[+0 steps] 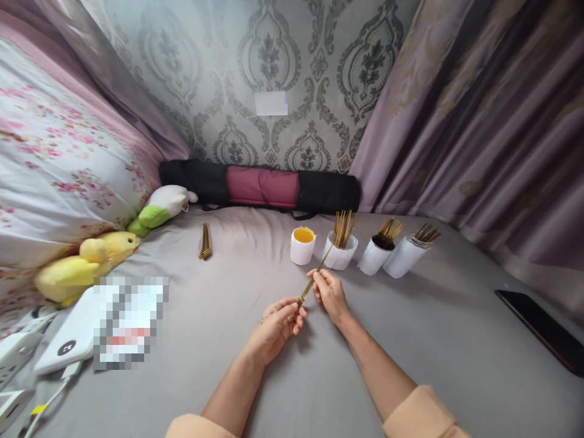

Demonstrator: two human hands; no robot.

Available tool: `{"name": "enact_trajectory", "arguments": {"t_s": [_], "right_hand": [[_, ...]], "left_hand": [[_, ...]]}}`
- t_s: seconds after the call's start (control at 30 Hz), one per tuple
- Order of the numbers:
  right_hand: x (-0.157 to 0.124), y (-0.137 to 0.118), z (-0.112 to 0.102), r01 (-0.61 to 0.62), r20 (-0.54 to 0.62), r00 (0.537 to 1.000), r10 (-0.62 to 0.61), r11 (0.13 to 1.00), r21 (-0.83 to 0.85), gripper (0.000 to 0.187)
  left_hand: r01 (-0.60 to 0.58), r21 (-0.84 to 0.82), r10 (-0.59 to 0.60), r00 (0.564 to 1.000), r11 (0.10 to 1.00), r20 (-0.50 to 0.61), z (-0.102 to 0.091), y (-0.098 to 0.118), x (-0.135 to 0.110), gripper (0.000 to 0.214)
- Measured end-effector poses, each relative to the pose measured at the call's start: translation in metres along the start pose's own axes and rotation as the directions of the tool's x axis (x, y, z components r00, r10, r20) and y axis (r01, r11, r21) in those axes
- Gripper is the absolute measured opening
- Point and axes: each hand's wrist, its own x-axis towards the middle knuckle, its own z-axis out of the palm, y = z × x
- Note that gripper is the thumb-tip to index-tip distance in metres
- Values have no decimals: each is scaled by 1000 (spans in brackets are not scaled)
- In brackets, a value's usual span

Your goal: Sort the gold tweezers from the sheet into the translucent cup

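Between my two hands slants a thin golden-brown strip [308, 289], its far tip pointing up toward the cups. Its lower end is pinched by my left hand [277, 328]. Higher up, the fingers of my right hand [329, 294] are closed on the same strip. Just beyond my hands stands a white cup with a yellow inside [302, 249]. To its right is a white cup [336, 257] holding several thin golden sticks [343, 228]. Two more white containers, a nearer one [371, 258] and a tilted one [404, 257], hold more thin sticks.
A folded golden-brown bundle [205, 242] lies to the left on the grey sheet [246, 243]. Plush toys [86, 261], a white power bank [75, 337] and cables are at the left. A phone [541, 328] lies right. A black-and-maroon long bag [262, 185] rests against the wall.
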Motion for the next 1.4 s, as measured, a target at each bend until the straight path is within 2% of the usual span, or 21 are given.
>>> {"name": "enact_trajectory", "arguments": {"t_s": [0.3,0.7,0.93,1.17,1.4], "right_hand": [[6,-15,-13,77,-95,992,-78,997,-22,32],[13,-31,-25,135,-133,982,-133,991,2,31],[17,-39,-38,178,-206,963,-173,984,6,32],[17,-41,-51,183,-266,949,-167,983,35,33],[12,-41,-58,165,-275,951,-141,984,65,31]], "left_hand": [[4,20,-5,1000,1000,18,-3,0,0,28],[11,34,-11,1000,999,23,-1,1,-3,28],[16,40,-17,999,999,35,-1,1,-3,29],[14,34,-15,999,999,43,-3,-1,-3,28],[12,33,-14,998,999,54,-5,-1,-2,28]]}}
